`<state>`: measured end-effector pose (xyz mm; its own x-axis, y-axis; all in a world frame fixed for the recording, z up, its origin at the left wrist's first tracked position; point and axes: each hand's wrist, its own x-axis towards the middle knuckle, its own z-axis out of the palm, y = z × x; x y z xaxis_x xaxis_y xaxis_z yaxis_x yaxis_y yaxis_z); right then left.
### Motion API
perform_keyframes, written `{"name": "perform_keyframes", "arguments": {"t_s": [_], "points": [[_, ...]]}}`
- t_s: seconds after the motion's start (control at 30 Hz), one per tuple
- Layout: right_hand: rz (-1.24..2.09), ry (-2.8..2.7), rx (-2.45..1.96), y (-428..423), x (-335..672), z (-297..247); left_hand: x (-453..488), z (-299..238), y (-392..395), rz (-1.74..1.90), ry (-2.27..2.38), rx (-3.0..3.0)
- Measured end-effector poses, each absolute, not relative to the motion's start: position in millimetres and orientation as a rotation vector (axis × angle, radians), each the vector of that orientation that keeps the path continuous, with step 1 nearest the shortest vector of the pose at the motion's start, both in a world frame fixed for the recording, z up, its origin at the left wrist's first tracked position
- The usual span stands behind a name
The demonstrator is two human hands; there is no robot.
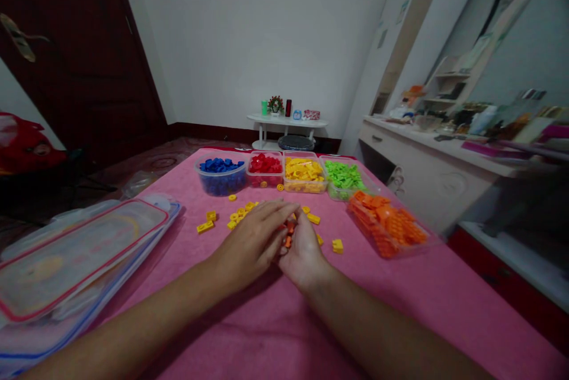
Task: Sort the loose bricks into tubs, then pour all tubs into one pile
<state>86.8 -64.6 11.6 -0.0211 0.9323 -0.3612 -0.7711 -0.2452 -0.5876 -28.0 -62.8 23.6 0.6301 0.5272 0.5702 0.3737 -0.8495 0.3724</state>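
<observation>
My left hand (253, 232) and my right hand (306, 252) are cupped together above the middle of the pink-covered table (267, 341). Between the palms show some orange toy bricks (289, 233), partly hidden by my fingers. The left hand arches over from the side, its fingertips meeting the right hand. Loose yellow bricks (242, 212) lie on the cloth just behind and around my hands. A single yellow brick (338, 246) rests to the right, and another yellow brick (205, 227) to the left.
Behind stand clear tubs of blue bricks (221, 166), red bricks (265, 164), yellow bricks (304, 170) and green bricks (343, 176). A tub of orange bricks (386, 220) sits at the right. Stacked plastic lids (84, 249) lie left. A white dresser (435, 172) stands beyond the table's right side.
</observation>
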Motion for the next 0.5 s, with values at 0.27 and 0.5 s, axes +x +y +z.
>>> {"name": "perform_keyframes", "arguments": {"t_s": [0.27,0.5], "points": [[0.972,-0.708,-0.888,-37.3,198.5,77.1,-33.8,12.2,-55.5,1.029,0.806,2.666],[0.248,-1.091,-1.690,-30.7,282.5,73.6,-33.8,3.3,-47.8,0.914,0.868,2.650]]}}
